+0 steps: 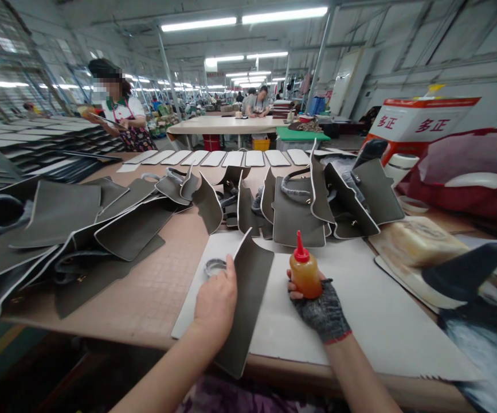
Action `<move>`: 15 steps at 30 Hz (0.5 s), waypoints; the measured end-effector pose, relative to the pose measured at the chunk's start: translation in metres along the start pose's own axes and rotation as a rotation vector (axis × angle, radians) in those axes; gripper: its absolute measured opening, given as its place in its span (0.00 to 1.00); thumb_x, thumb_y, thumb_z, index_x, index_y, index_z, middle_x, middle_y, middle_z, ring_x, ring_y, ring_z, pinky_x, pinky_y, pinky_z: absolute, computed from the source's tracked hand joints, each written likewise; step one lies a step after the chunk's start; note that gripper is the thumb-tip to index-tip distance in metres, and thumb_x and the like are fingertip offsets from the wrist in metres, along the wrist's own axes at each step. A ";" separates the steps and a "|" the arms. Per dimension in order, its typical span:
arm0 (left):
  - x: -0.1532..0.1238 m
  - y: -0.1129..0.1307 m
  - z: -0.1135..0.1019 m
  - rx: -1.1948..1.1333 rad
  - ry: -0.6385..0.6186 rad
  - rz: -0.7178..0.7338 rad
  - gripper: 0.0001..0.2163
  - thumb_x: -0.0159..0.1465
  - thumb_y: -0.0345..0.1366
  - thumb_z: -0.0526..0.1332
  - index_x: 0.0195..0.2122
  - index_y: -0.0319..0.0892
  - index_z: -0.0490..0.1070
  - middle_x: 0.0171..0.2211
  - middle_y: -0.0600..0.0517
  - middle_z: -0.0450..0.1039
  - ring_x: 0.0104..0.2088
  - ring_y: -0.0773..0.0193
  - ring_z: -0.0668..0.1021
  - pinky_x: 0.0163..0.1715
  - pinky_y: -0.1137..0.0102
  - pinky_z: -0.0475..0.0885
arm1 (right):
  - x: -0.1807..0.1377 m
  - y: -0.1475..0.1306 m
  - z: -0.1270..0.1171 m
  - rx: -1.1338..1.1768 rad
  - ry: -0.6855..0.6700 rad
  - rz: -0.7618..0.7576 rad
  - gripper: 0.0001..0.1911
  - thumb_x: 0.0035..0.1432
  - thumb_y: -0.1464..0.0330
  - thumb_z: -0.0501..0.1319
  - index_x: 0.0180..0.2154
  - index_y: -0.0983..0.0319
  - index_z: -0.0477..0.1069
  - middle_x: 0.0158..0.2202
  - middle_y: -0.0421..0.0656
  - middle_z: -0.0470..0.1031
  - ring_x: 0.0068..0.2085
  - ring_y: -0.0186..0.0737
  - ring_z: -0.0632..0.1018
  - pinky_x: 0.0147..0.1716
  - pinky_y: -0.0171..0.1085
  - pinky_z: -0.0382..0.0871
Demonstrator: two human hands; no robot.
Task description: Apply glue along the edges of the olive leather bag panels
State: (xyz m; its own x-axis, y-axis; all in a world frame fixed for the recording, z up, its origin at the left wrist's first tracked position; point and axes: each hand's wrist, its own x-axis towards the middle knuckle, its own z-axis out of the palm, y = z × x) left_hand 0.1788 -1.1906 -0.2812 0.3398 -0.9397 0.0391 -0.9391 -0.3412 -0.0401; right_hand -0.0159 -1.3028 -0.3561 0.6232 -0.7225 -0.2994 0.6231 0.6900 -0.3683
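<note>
My right hand [321, 310], in a dark grey fingerless knit glove with a red cuff edge, is wrapped round a squeeze bottle [306, 276]. The bottle has a red nozzle cap and amber liquid inside; it is upright. To its left, my bare left hand [216, 301] is at the pale edge of a grey-brown bag panel [252, 281], index finger stretched along it and the other fingers curled. My left thumb is hidden. The panel stands tilted over a white board [343, 338]. Just past my left fingers shows a plastic-wrapped handle [214, 265].
More bag panels [132, 223] with wrapped handles lie on the left and across the middle. White pieces [234, 159] line the far edge. At right are a yellowish block [429, 238], a red-and-white box [420, 123] and a red bag [467, 172]. A co-worker [123, 109] stands far left.
</note>
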 end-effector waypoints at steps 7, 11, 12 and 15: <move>-0.018 0.060 0.038 0.165 0.059 0.198 0.30 0.56 0.21 0.47 0.60 0.49 0.45 0.25 0.49 0.64 0.26 0.63 0.71 0.22 0.74 0.65 | 0.001 -0.001 0.000 -0.008 0.000 -0.007 0.18 0.52 0.59 0.52 0.41 0.63 0.66 0.33 0.47 0.71 0.27 0.36 0.69 0.17 0.32 0.61; -0.017 0.054 0.026 0.114 -0.061 0.222 0.31 0.56 0.21 0.48 0.60 0.48 0.44 0.29 0.47 0.67 0.28 0.62 0.73 0.24 0.73 0.66 | -0.002 0.001 0.000 0.014 -0.018 -0.009 0.18 0.53 0.59 0.52 0.41 0.63 0.66 0.34 0.47 0.71 0.27 0.36 0.69 0.18 0.32 0.61; -0.016 0.046 0.016 0.064 -0.091 0.217 0.31 0.56 0.22 0.50 0.60 0.46 0.43 0.32 0.46 0.68 0.31 0.61 0.73 0.26 0.72 0.68 | -0.003 0.002 0.000 0.010 -0.020 -0.007 0.18 0.53 0.58 0.53 0.41 0.62 0.67 0.34 0.46 0.71 0.27 0.36 0.69 0.18 0.32 0.61; -0.020 0.005 -0.012 -0.096 -0.187 0.122 0.35 0.52 0.27 0.57 0.60 0.42 0.45 0.44 0.42 0.68 0.42 0.55 0.72 0.37 0.66 0.69 | 0.001 0.003 -0.003 -0.066 -0.048 -0.047 0.15 0.50 0.57 0.56 0.36 0.60 0.68 0.32 0.44 0.72 0.27 0.36 0.71 0.19 0.32 0.61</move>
State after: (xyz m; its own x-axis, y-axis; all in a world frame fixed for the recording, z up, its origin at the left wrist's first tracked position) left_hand 0.1666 -1.1728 -0.2707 0.2186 -0.9648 -0.1464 -0.9713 -0.2295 0.0621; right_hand -0.0156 -1.3016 -0.3602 0.6170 -0.7499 -0.2388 0.6206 0.6502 -0.4383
